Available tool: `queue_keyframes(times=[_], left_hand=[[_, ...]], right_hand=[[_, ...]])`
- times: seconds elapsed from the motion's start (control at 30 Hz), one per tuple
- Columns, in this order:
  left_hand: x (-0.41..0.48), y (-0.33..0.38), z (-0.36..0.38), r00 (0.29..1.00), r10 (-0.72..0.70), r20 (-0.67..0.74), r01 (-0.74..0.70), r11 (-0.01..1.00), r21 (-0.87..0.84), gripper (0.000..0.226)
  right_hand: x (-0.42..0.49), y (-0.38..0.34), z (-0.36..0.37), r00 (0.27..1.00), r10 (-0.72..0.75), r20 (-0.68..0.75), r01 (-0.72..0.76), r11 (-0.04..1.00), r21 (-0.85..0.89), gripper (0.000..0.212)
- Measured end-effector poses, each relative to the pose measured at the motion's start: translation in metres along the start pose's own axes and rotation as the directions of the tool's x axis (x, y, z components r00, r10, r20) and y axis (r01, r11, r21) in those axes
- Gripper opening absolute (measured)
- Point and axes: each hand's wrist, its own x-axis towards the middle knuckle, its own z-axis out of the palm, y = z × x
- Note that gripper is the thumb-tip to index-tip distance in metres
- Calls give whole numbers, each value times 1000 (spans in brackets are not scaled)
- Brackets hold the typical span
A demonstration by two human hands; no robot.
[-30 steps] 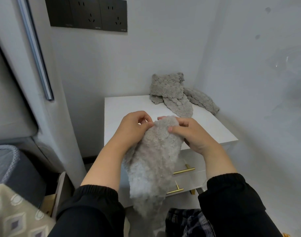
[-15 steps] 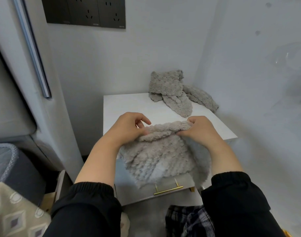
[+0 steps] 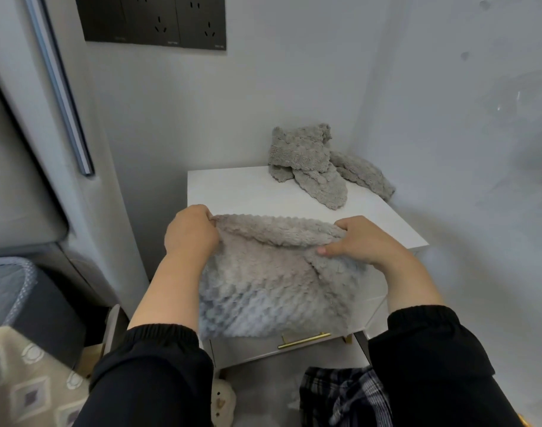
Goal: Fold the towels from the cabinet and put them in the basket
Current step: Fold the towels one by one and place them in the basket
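A fluffy grey towel [image 3: 272,278] hangs spread between my hands in front of the white cabinet [image 3: 232,192]. My left hand [image 3: 191,234] grips its upper left corner. My right hand [image 3: 360,241] pinches its upper right edge, thumb on the near side. The towel's lower part covers the cabinet's front and most of the upper drawer. More grey towels [image 3: 312,167] lie crumpled at the back right of the cabinet top, against the wall corner. A grey fabric basket [image 3: 20,291] stands at the lower left.
A gold drawer handle [image 3: 303,340] shows below the towel. Black wall sockets [image 3: 155,20] sit high on the wall. A patterned cushion [image 3: 26,383] fills the bottom left corner, and plaid fabric [image 3: 343,396] lies on the floor. A grey panel [image 3: 23,124] rises at the left.
My hands have moved apart, pulling the bunched towel out wide. It went from hanging in a narrow clump to a flat spread sheet.
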Motion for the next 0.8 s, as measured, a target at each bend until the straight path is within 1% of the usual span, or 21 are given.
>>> queue_keyframes(times=[0.03,0.07,0.13,0.17,0.2,0.23,0.3,0.33,0.37,0.4,0.43,0.5,0.6,0.67,0.7,0.73,0.77,0.8], left_hand=[[1,-2,1,999,-10,-50,8,999,-39,11],[1,-2,2,996,-18,-91,12,997,-74,11],[-1,-1,2,990,-29,-137,12,992,-124,15],[-2,0,1,991,-37,-132,18,989,-146,18],[-2,0,0,994,-45,-104,26,983,-180,20],[-1,1,-1,998,-41,-56,26,972,-235,18],[2,0,-5,996,-27,83,59,909,-412,6],[3,-2,-7,989,-28,144,95,868,-487,8],[5,-4,-8,984,-33,175,121,844,-522,13],[6,-7,-9,985,-41,169,125,843,-523,15],[7,-9,-9,990,-51,131,110,860,-498,12],[8,-12,-7,998,-54,33,63,920,-386,3],[5,-13,-5,995,-69,-68,52,972,-229,21],[5,-12,-4,991,-96,-89,77,977,-200,24],[6,-12,-3,991,-108,-73,90,973,-213,23],[7,-11,-4,992,-124,-40,109,959,-262,21],[8,-11,-4,988,-152,28,152,917,-368,18],[8,-9,-5,975,-187,119,222,839,-498,18]], right_hand=[[0,-1,-2,1000,4,-8,-3,995,99,71],[2,1,-4,999,-6,-36,13,985,172,62],[3,2,-7,996,1,-94,25,961,277,22],[5,5,-8,989,17,-145,25,959,282,13],[7,8,-8,977,51,-207,14,954,299,11],[8,11,-8,962,79,-261,14,941,338,10],[9,12,-8,925,120,-361,40,912,407,9],[9,12,-7,905,140,-401,41,911,411,10],[10,13,-5,889,145,-435,42,919,393,14],[12,14,-4,871,143,-470,42,931,362,21],[14,15,-2,854,145,-500,39,940,340,30],[18,18,1,816,180,-549,20,941,338,39],[21,22,2,773,236,-589,-5,930,367,31],[20,24,1,753,236,-615,8,931,366,22],[20,25,1,752,233,-617,18,928,372,21],[21,25,1,760,238,-605,26,919,394,23],[21,26,1,776,259,-575,28,897,442,24],[22,27,1,797,296,-527,16,861,509,25]])
